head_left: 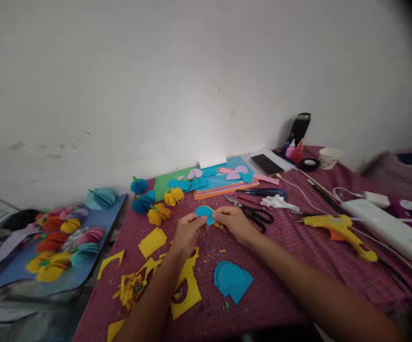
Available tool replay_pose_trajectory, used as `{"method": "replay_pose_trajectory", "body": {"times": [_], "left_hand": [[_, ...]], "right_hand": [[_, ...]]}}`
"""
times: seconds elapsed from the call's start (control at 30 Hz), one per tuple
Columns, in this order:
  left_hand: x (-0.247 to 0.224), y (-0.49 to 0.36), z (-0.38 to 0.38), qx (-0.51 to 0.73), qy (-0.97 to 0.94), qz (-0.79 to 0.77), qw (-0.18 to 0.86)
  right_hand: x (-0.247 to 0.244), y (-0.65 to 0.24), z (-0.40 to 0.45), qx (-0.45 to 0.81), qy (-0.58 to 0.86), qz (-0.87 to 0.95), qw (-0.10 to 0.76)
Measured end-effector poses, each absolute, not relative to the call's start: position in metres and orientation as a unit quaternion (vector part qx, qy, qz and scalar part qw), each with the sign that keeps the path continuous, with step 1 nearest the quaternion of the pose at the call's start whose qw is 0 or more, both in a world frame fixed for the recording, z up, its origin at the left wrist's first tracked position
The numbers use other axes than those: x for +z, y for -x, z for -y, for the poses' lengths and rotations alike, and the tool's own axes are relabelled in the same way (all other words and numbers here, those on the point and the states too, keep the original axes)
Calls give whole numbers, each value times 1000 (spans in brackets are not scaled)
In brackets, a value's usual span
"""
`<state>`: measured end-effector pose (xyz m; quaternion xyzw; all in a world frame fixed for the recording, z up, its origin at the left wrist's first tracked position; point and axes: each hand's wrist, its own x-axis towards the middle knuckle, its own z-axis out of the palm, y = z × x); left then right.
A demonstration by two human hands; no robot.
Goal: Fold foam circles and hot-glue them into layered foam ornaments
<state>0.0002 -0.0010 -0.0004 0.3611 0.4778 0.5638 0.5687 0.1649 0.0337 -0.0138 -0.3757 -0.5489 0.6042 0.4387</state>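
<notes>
A blue paper circle (203, 213) with a thin yellow edge behind it is held between both hands above the checked cloth. My left hand (189, 232) pinches its left side, and my right hand (233, 222) pinches the right side. Below them on the cloth lies a fanned pile of blue paper pieces (231, 280). To the left of my left hand sits a stack of yellow paper (152, 242). Cut yellow scraps (189, 289) lie beneath and around my left forearm. Black-handled scissors (256, 213) rest just beyond my right hand.
A yellow glue gun (344, 232) and white power strip (387, 228) lie at right. Behind are coloured sheets (223, 183), a phone (267, 164) and a paper cup (330, 157). Yellow paper pumpkins (159, 213) stand back left; more paper shapes sit on a blue board (109, 213).
</notes>
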Motion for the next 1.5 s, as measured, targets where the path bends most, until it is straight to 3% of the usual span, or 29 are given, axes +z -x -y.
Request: {"method": "replay_pose_trajectory", "body": {"times": [0.4,0.83,1.17,1.5], "left_hand": [[-7,5,0,564,-351,-418,619],[-7,4,-1,565,-354,-445,598],[-9,8,-5,581,-334,-468,575],[-8,17,-8,598,-321,-480,555]], "right_hand": [[-8,-167,-30,729,294,444,431],[-8,-166,-30,639,314,527,464],[-4,-168,-36,605,370,484,512],[-11,-171,-41,585,377,520,495]]}}
